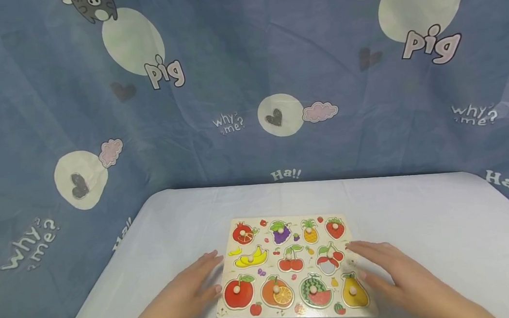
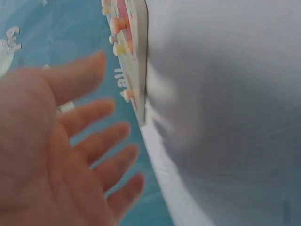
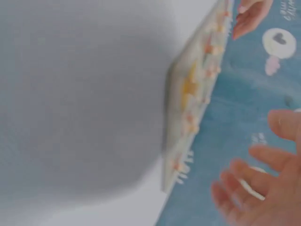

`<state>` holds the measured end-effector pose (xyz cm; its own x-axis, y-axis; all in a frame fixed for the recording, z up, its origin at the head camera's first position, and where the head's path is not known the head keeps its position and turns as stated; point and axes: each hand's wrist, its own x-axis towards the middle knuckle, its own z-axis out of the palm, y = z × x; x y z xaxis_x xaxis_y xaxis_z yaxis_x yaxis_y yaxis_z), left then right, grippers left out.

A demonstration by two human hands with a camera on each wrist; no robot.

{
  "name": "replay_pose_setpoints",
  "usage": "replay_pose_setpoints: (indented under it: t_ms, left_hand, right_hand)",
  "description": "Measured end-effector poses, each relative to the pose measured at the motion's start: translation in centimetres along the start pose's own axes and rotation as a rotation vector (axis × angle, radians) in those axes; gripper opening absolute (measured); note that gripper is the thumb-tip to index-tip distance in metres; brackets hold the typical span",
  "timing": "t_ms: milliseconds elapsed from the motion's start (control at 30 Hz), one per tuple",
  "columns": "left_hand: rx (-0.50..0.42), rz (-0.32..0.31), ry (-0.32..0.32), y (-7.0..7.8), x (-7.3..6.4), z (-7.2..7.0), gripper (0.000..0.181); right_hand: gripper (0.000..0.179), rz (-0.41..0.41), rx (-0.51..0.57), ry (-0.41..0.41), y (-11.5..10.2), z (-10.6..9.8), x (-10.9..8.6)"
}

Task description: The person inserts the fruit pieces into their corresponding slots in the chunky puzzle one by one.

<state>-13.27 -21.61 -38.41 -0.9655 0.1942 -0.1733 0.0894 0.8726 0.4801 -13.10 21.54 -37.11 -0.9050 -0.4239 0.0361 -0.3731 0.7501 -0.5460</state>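
Note:
A wooden fruit peg puzzle (image 1: 300, 268) lies flat on the white table, its fruit pieces each bearing a small round knob. Among them are a red apple piece (image 1: 238, 294), a watermelon piece (image 1: 316, 291) and a pear piece (image 1: 355, 294). My left hand (image 1: 181, 292) is beside the board's left edge, fingers extended and holding nothing; the left wrist view shows its palm (image 2: 51, 155) with fingers spread. Near the right edge is my right hand (image 1: 401, 276), also with straight fingers and nothing held. Whether any fingertip touches the board I cannot tell.
The white-covered table (image 1: 189, 231) extends around the board on all sides. Behind it and at the left hangs a blue cloth (image 1: 228, 160) printed with pigs, hearts and lettering.

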Motion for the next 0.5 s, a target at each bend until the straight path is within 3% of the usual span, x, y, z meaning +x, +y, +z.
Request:
replay_pose_setpoints:
  t_ms: [133, 233, 300, 400, 500]
  left_hand:
    - [0.269, 0.081, 0.217, 0.8, -0.3, -0.6, 0.070]
    - [0.399, 0.058, 0.315, 1.2, -0.6, -1.0, 0.078]
    - [0.445, 0.027, 0.343, 1.2, -0.7, -1.0, 0.082]
    - [0.465, -0.018, 0.323, 1.2, -0.6, -0.9, 0.084]
    - [0.464, -0.018, 0.318, 1.0, -0.5, -0.7, 0.083]
  right_hand:
    - [0.073, 0.079, -0.173, 0.107, -0.1, -0.8, -0.7]
    - [0.083, 0.121, -0.289, 0.138, 0.9, -0.8, -1.2]
    - [0.088, 0.153, -0.345, 0.148, 1.8, -0.7, -1.4]
    - [0.090, 0.180, -0.396, 0.165, 2.6, -0.6, -1.7]
    - [0.091, 0.193, -0.409, 0.168, 3.0, -0.6, -1.8]
